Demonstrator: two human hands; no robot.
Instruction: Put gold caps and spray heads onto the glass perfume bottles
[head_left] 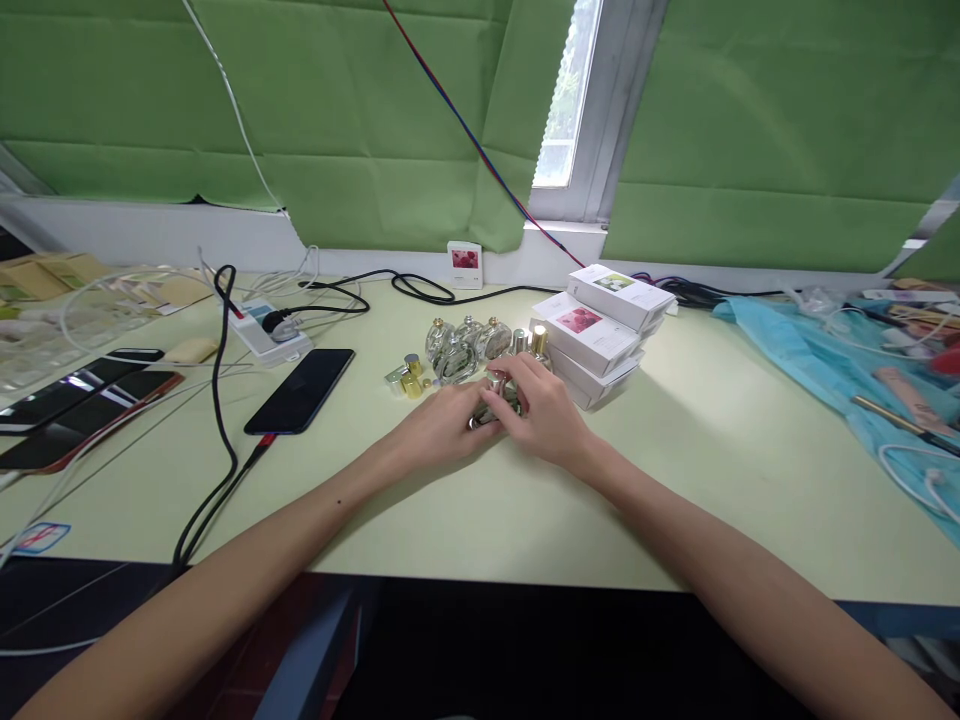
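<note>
Both hands meet over one glass perfume bottle (510,397) near the middle of the table. My left hand (455,418) is closed around the bottle's left side. The fingers of my right hand (541,412) are pressed together at its top, over a pinkish metallic neck or cap. Just beyond them stand several round clear glass perfume bottles (456,360) with small nozzles. Silver and gold caps (413,364) sit to their left. Two capped bottles, one with a gold cap (539,338), are behind my right hand, close to a stack of boxes.
White boxes (589,330) with flower pictures are stacked right of the bottles. A phone (300,391) on a black cable lies left, near a white power strip (276,345). More phones (82,410) lie farther left. Blue plastic sheeting (795,345) with cables and small items covers the right side.
</note>
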